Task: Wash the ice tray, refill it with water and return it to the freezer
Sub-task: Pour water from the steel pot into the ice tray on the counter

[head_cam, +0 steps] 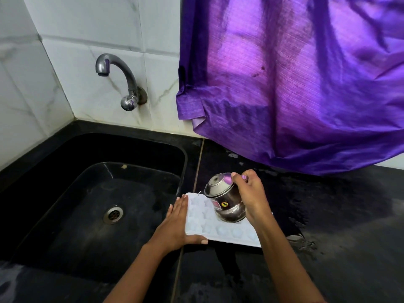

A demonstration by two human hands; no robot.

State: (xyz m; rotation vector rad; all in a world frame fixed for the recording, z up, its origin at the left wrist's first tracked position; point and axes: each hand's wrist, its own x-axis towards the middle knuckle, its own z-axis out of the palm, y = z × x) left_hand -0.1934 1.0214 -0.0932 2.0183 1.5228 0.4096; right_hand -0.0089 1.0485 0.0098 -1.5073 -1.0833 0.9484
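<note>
1 ice tray on tabletop; 1 steel pot tilted over it, thin trickle. R hand grips pot; L hand flat vs tray edge.

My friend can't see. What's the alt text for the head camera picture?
A right hand tips a steel pot over a white ice tray on a black counter, while the left hand steadies the tray's edge beside a black sink.
</note>
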